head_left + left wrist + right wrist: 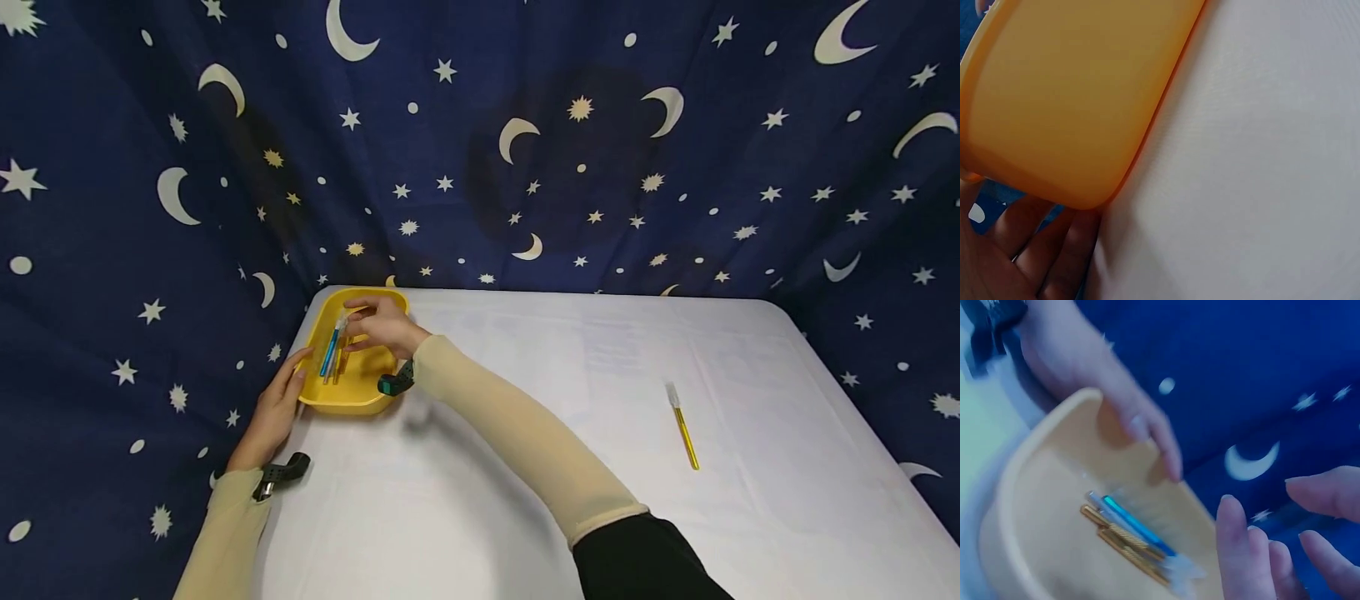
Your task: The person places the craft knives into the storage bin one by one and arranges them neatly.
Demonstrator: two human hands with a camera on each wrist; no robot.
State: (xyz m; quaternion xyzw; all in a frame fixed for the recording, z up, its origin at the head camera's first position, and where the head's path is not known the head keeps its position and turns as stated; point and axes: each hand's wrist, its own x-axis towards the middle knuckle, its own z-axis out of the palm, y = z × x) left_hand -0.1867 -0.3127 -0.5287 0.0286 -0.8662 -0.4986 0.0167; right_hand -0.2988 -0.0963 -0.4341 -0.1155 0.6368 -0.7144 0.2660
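A yellow plastic tray (348, 408) stands at the table's far left corner. My left hand (273, 417) grips its near left rim, with the fingers along the outer wall (1054, 137) in the left wrist view. Inside lie several slim metallic craft knives with clear caps: a blue one (1135, 522), a silver one beside it and gold ones (1132, 557) with knurled grips. Over the tray hangs my right hand (386, 323), fingers apart; the right wrist view shows nothing between them. Another gold craft knife (684, 433) with a clear cap lies alone on the table's right side.
A white cloth covers the table (525, 400). Dark blue fabric (465, 150) with moons and stars hangs behind it and along both sides, close against the tray's left. Black cameras are strapped to both wrists.
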